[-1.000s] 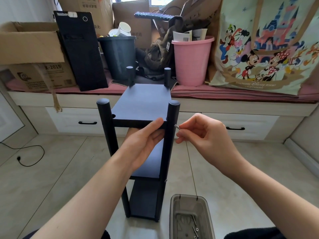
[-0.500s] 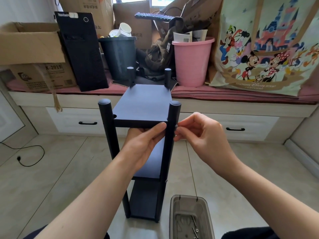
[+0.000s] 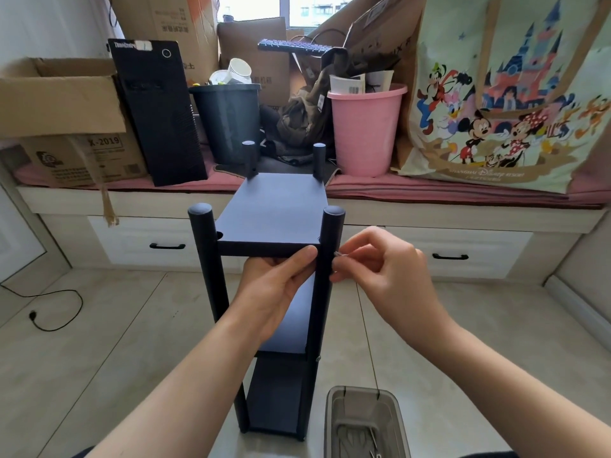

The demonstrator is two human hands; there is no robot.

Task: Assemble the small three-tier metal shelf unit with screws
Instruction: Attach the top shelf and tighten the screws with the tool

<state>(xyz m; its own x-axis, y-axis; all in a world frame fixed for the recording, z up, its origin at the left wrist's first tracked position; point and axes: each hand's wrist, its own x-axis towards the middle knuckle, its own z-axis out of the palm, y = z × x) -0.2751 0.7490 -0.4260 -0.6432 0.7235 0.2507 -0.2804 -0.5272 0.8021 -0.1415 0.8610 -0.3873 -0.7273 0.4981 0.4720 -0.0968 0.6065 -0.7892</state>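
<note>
Beige tiled floor (image 3: 99, 342); white drawered window bench (image 3: 463, 223), pink-cushioned; daylit window (image 3: 251, 8) behind

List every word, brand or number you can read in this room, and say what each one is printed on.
"X-2019": cardboard box at left.
"ThinkCentre", roughly; small and blurred: top of the black computer tower.
"Shanghai Disney Resort": the cartoon tote bag; only "Disney" reads clearly.
Chinese characters, upside down: tall carton behind the tower; not readable.
Barcode label in the pink bin: too small.
</note>
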